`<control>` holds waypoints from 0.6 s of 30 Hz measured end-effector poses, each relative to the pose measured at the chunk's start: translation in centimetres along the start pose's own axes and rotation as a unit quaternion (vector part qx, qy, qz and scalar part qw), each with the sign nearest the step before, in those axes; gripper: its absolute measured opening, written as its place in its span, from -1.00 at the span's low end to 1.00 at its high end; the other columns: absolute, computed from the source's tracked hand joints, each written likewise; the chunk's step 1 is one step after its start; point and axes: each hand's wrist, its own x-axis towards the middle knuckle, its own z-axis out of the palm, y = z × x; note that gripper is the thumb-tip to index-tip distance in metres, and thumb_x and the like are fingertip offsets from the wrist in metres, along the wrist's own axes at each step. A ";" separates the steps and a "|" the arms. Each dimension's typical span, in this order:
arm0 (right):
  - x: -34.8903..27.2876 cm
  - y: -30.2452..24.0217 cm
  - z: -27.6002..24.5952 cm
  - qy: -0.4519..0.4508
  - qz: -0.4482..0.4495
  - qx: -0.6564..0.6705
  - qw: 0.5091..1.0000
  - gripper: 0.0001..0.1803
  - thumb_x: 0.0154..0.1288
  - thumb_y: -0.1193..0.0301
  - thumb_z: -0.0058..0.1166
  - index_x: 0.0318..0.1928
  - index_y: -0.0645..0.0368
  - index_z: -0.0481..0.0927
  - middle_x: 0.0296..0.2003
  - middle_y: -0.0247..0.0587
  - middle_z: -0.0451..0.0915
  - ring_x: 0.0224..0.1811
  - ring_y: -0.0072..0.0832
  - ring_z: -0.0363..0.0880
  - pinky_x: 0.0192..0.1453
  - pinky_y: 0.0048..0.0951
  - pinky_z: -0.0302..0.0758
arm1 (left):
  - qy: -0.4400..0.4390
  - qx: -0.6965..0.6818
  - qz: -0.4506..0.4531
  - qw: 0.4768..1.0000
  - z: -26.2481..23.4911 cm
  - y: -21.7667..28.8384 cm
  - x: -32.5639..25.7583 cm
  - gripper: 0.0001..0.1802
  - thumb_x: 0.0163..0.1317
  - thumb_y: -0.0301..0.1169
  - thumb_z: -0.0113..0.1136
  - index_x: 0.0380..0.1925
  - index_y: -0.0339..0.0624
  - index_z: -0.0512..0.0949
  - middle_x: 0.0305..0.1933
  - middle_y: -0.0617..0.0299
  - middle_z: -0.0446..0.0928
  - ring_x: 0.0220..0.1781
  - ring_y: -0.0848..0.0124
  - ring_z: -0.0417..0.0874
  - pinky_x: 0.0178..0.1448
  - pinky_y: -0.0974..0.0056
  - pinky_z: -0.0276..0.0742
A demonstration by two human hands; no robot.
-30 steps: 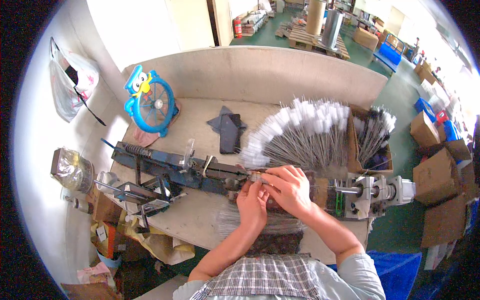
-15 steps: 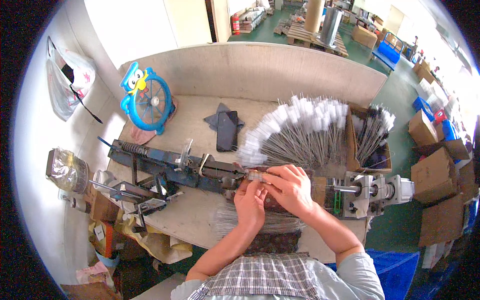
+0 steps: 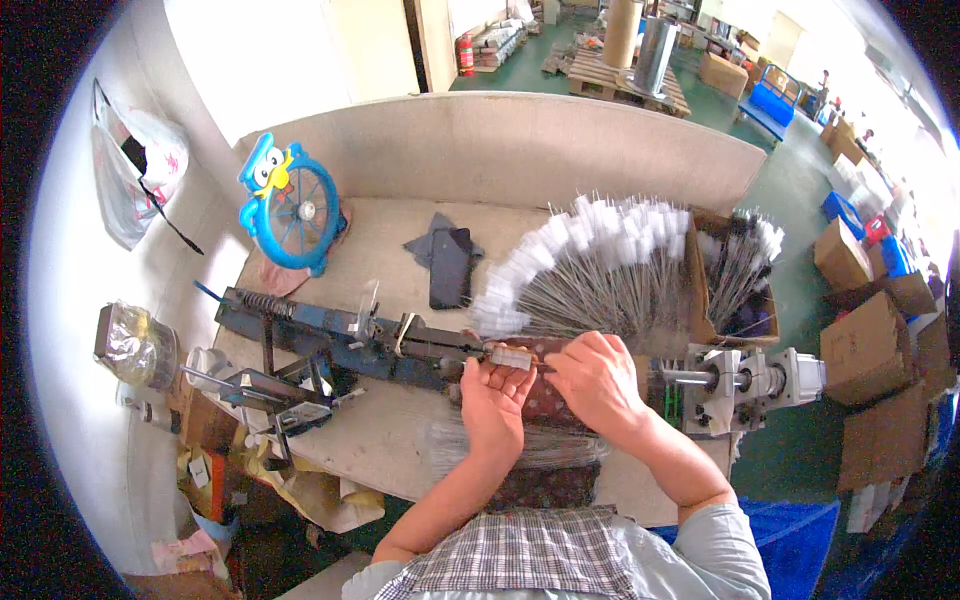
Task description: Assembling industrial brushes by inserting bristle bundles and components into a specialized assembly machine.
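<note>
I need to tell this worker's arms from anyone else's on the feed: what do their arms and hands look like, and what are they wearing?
Both forearms are bare, and the left hand and right hand wear no gloves. The short sleeves are light grey-blue. A checked grey-and-white cloth covers the chest between the arms. I can make out no rings or watch.

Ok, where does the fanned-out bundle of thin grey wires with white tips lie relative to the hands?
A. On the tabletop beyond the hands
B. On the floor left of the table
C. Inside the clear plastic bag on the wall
A: the fanned bundle of thin grey wires with white tips spreads over the beige tabletop just past the left hand and right hand.
</note>
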 end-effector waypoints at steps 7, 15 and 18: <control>-1.6 0.7 0.5 0.018 0.003 0.064 0.998 -0.86 -0.01 0.41 0.14 -0.37 0.12 0.60 -0.47 -0.36 0.52 -0.29 -0.38 0.46 -0.20 -0.35 0.36 | -0.009 0.085 -0.060 0.995 0.7 1.0 -1.1 -0.32 0.31 0.16 -0.37 -0.03 -0.28 0.35 0.00 0.06 0.46 0.05 0.24 0.48 0.19 0.18 0.29; -3.5 1.6 -1.6 0.057 0.020 0.128 0.990 -0.86 0.06 0.36 0.07 -0.36 0.12 0.54 -0.47 -0.31 0.53 -0.32 -0.30 0.52 -0.27 -0.26 0.43 | -0.018 0.231 -0.055 0.971 -1.1 0.8 -2.6 -0.35 0.35 0.04 -0.31 0.24 -0.23 0.12 0.24 0.03 0.26 0.12 0.25 0.44 0.17 0.21 0.32; -7.5 2.2 0.3 -0.141 0.093 0.169 0.971 -0.83 0.13 0.35 0.03 -0.27 0.10 0.52 -0.43 -0.18 0.54 -0.38 -0.15 0.58 -0.37 -0.13 0.52 | -0.046 0.316 -0.014 0.948 -4.7 3.7 -3.4 -0.44 0.32 -0.13 -0.12 0.22 -0.21 0.17 0.19 0.05 0.33 0.10 0.28 0.45 0.11 0.24 0.37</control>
